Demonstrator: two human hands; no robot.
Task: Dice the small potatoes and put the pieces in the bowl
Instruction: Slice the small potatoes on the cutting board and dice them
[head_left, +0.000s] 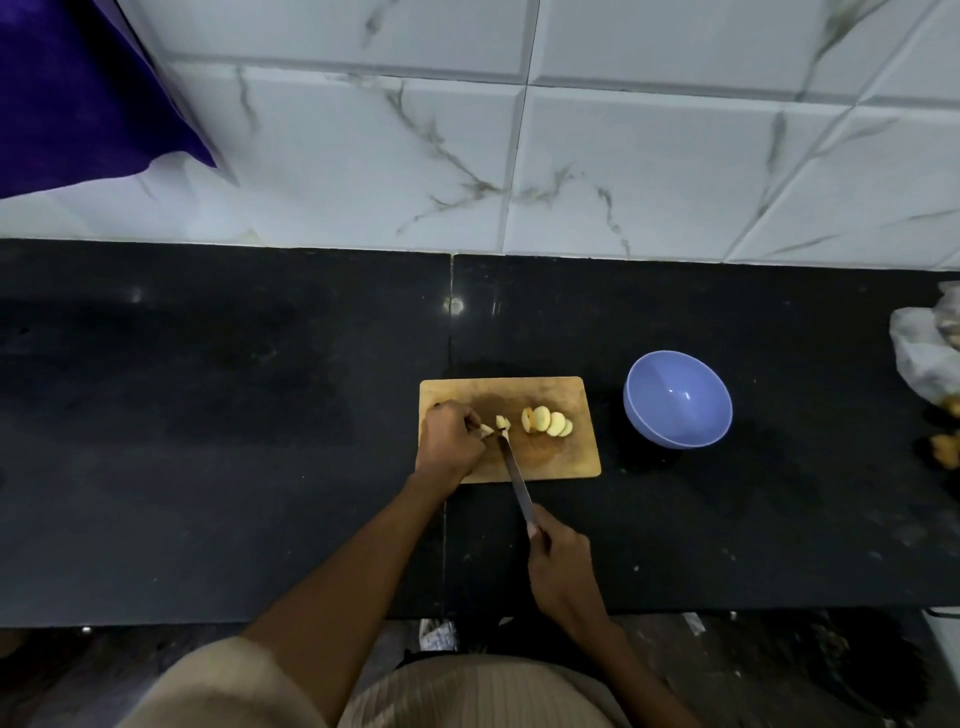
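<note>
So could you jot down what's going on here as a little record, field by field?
Surface: black counter
Board: wooden cutting board
Left hand: holds potato pieces on the board
Right hand: grips the knife, tip at the pieces
Slices: row of potato slices on the board, right of the knife
Bowl: blue bowl, right of the board, no potato in it
Far right: bag, contents unclear

No readable text, label, brand, number or sign was seen anywhere in view; all surfaces appeared unmarked, as far as the dim picture allowed.
</note>
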